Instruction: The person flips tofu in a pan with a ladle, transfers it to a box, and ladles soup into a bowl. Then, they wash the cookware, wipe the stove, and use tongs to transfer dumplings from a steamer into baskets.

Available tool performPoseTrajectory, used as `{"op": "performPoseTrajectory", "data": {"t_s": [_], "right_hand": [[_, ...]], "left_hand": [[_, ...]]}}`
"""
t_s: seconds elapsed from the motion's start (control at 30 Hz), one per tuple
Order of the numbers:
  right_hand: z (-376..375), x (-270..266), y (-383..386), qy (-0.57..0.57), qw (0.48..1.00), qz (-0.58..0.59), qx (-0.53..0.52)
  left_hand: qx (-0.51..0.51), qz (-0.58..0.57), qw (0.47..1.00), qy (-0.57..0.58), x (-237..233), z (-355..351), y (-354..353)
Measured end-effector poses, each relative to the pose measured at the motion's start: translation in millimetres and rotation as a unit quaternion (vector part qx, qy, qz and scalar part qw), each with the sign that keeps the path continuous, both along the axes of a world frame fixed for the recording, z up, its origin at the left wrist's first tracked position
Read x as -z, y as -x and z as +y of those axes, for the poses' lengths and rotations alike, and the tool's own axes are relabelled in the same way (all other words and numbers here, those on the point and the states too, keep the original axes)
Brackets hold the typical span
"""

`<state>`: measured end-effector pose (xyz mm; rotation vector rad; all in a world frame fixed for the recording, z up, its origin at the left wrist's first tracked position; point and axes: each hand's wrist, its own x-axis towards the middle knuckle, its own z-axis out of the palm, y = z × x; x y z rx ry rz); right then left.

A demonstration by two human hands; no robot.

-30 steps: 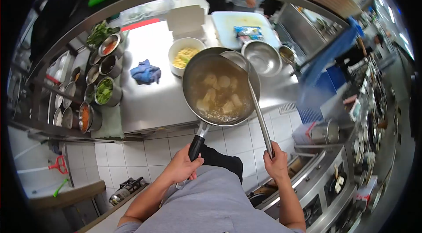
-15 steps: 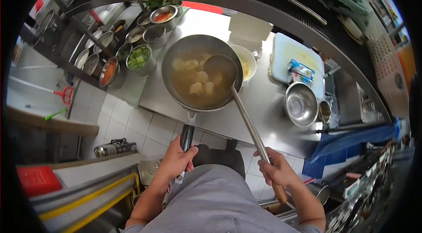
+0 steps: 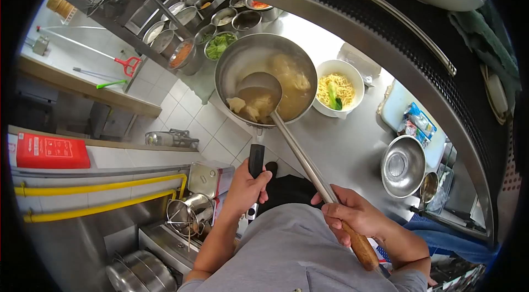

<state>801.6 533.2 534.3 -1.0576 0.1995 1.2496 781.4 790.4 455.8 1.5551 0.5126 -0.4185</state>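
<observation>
Left hand (image 3: 247,186): clenched around the black handle of a steel saucepan (image 3: 242,57), holding it out over the bench (image 3: 341,146) near its front edge.
Saucepan: holds pale broth and several dumplings (image 3: 292,78); the broth lies mostly toward the pan's right side.
Right hand (image 3: 352,213): grasping the long handle of a ladle (image 3: 297,152), fingers wrapped where the steel shaft meets the wooden grip.
Ladle: its round bowl sits inside the saucepan, low in the broth and filled with liquid. The shaft slants back over the pan's rim to the right hand.
Noodle bowl (image 3: 329,111): white, with yellow noodles and a green leaf, standing on the bench just beside the saucepan's right rim.
Ingredient pots (image 3: 220,45): small steel pots of chopped greens and red pieces, clustered at the bench's left end beyond the pan.
Mixing bowl (image 3: 403,166): shiny steel, toward the right end of the bench, well apart from the pan.
Cutting board (image 3: 392,105): white, at the bench's far right corner, with a blue packet (image 3: 419,121) on it.
</observation>
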Motion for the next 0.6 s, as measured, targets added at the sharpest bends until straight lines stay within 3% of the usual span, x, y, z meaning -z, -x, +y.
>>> {"op": "performPoseTrajectory", "data": {"t_s": [0.27, 0.6], "right_hand": [[-7.1, 4.7, -15.4, -0.063, 0.988, 0.101, 0.097], [-44.0, -36.0, 2.1, -0.001, 0.975, 0.026, 0.222]], "left_hand": [[-0.013, 0.0, 1.0, 0.028, 8.7, -5.2, 5.4], [0.019, -0.022, 0.998, 0.049, 19.3, -7.1, -20.3]]}}
